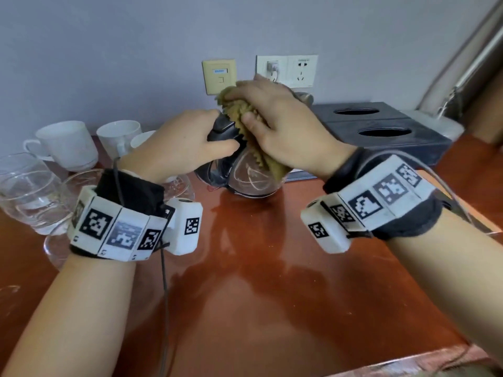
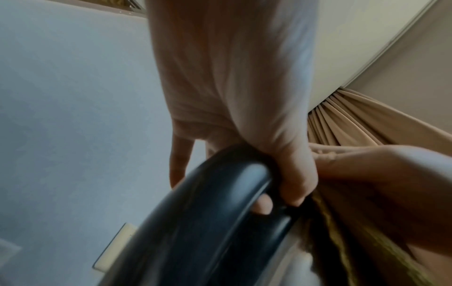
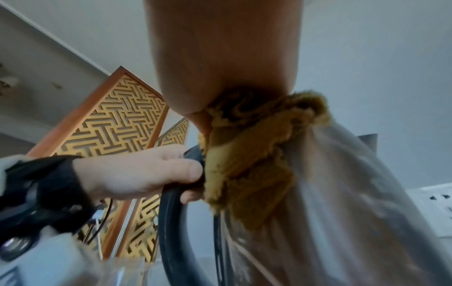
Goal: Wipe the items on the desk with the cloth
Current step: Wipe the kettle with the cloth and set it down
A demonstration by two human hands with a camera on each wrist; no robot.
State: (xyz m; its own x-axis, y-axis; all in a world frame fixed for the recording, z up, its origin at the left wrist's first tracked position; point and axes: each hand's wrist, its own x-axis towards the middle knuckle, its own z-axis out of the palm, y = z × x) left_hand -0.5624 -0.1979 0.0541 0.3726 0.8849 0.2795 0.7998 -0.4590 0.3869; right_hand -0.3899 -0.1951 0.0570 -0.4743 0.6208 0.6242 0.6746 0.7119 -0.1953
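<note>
A glass kettle [image 1: 251,176] with a black handle [image 1: 221,129] stands on the red-brown desk [image 1: 272,268] near the wall. My left hand [image 1: 187,144] grips that handle [image 2: 220,203], fingers and thumb curled round it. My right hand [image 1: 283,123] holds a bunched mustard-yellow cloth [image 1: 245,115] pressed against the kettle's top and upper side. In the right wrist view the cloth [image 3: 254,154] hangs from my palm over the glass wall [image 3: 342,212], next to the left hand [image 3: 137,174] on the handle. The kettle's lid is hidden under the cloth.
White cups [image 1: 70,144] and clear glasses [image 1: 27,191] crowd the desk's left side. A dark box with two round holes [image 1: 381,131] sits at the back right. Wall sockets [image 1: 299,69] are just behind the kettle. The desk's front edge [image 1: 408,360] is near.
</note>
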